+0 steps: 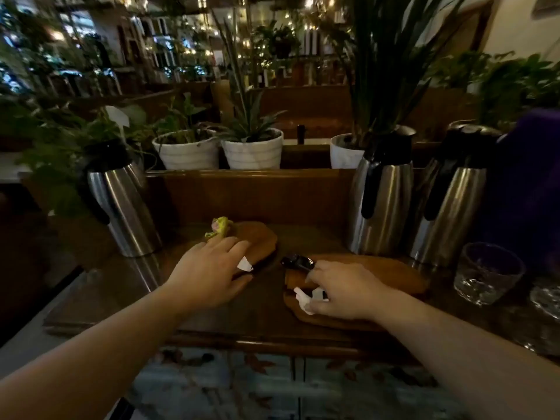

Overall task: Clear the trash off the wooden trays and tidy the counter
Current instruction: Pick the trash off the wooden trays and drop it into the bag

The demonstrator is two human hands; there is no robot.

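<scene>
Two wooden trays lie on the dark counter. Over the near edge of the left tray (pixel 257 237) is my left hand (pixel 209 271), fingers curled around a white paper scrap (pixel 245 264). A crumpled yellow-green wrapper (pixel 219 227) sits at that tray's far left edge, just beyond my fingertips. On the right tray (pixel 381 274) rests my right hand (pixel 342 291), pinching a crumpled white paper scrap (pixel 304 297) between thumb and fingers. A dark shiny wrapper (pixel 297 262) lies at that tray's far left corner, touching my index finger.
One steel carafe (pixel 121 204) stands at the left and two more (pixel 381 192) (pixel 454 201) behind the right tray. Clear glasses (pixel 488 272) sit at the right. White plant pots (pixel 253 150) line the raised ledge behind. The counter's front edge (pixel 242 341) runs below my wrists.
</scene>
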